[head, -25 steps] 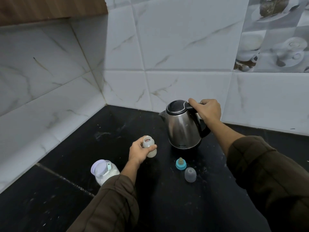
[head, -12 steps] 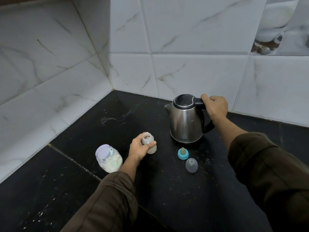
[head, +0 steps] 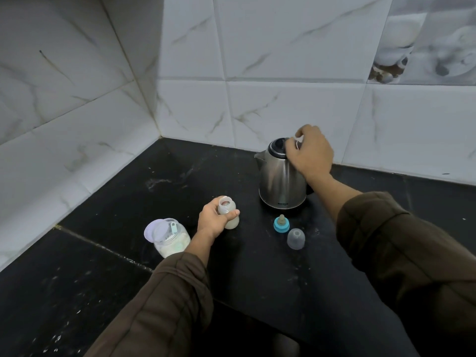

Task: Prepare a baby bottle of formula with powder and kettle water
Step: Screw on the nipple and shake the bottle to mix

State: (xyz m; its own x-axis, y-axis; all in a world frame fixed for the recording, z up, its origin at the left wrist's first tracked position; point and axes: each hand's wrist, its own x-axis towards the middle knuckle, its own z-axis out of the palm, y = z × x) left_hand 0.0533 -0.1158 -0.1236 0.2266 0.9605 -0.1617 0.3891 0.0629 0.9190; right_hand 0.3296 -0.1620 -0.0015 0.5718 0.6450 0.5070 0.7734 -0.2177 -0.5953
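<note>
I see the left hand (head: 212,224) gripping the baby bottle (head: 228,215) upright, thumb across its front, mouth uncapped and something pale in its lower part. I cannot tell whether its base touches the desk (head: 123,202). The right hand (head: 310,155) is curled over the top of the kettle (head: 279,181) at the lid end of the handle. The kettle stands on the desk just right of and behind the bottle, spout pointing left. The blue teat ring (head: 281,224) and clear cap (head: 296,238) sit in front of the kettle, near the bottle. The powder jar (head: 170,238) stands just left of the left wrist. Tiled walls (head: 257,73) close the back and left, and bare desk runs from the bottle toward that corner.
</note>
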